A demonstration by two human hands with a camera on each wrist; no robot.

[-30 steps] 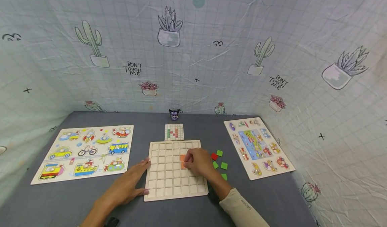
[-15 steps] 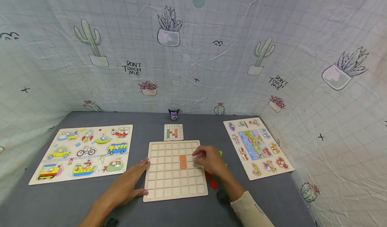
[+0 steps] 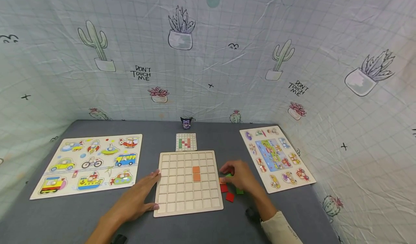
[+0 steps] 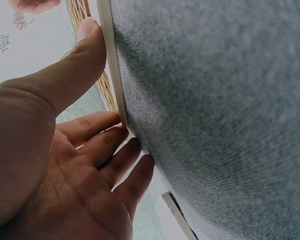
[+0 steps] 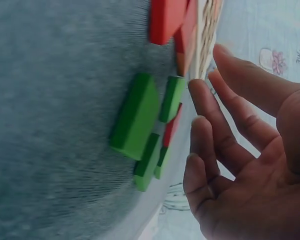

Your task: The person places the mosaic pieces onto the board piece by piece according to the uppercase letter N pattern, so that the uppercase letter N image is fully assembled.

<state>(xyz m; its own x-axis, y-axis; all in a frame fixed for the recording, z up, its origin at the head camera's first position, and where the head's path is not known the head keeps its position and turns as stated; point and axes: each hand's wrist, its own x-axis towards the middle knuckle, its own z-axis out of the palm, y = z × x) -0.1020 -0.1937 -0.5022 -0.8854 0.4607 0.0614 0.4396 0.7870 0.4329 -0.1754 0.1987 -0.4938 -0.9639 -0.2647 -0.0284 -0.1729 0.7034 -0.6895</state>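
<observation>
A pale wooden grid board [image 3: 177, 197] lies mid-table with two orange square tiles [image 3: 196, 177] set one above the other in its cells. My left hand [image 3: 136, 197] rests at the board's left edge, thumb and fingertips touching the rim; the left wrist view shows the fingers fairly straight along the board's side [image 4: 110, 60]. Just right of the board, my right hand [image 3: 238, 175] hovers over loose tiles, thumb and fingers apart with nothing between them. Near it lie red tiles [image 3: 229, 197] and green tiles [image 5: 137, 115], some hidden under the hand in the head view.
A small patterned grid card [image 3: 186, 142] touches the board's far side, with a purple figurine [image 3: 186, 123] behind. A vehicle picture puzzle [image 3: 91, 164] lies left, another picture puzzle [image 3: 276, 157] right. A printed cloth [image 3: 208, 56] hangs behind the grey table.
My right hand has left the orange tiles on the board and moved right over the loose tiles, uncovering red ones. The left hand has stayed at the board's edge.
</observation>
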